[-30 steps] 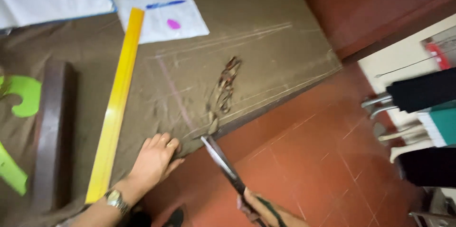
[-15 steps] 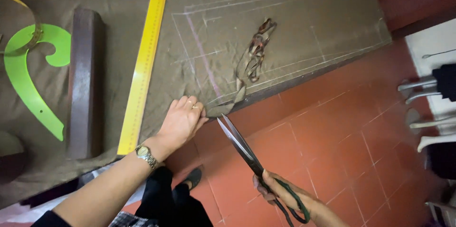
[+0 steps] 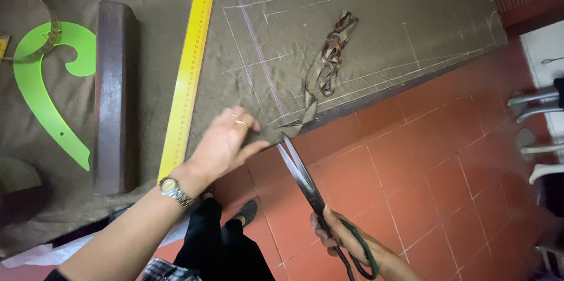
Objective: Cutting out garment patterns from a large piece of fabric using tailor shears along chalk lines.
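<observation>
The left hand lies flat and released on the brown cloth, palm down at its near edge, seemingly to pin the cloth taut where the blades meet it. The right hand, at 5 o'clock from the left, is clenched through the green-wrapped loops of long scissors. The blades stand slightly parted, tips at the cloth's edge just beside the left fingertips, aimed toward 11 o'clock along a chalk line, probably so the cut follows that line.

The cloth covers the table and hangs a little over its rim above the red tiled floor. A trimmed strip of cloth lies curled at 1 o'clock from the left hand, one end trailing to the edge near the scissor tips. A yellow ruler runs at 11 o'clock, a dark wooden block beside it, then a green curve template.
</observation>
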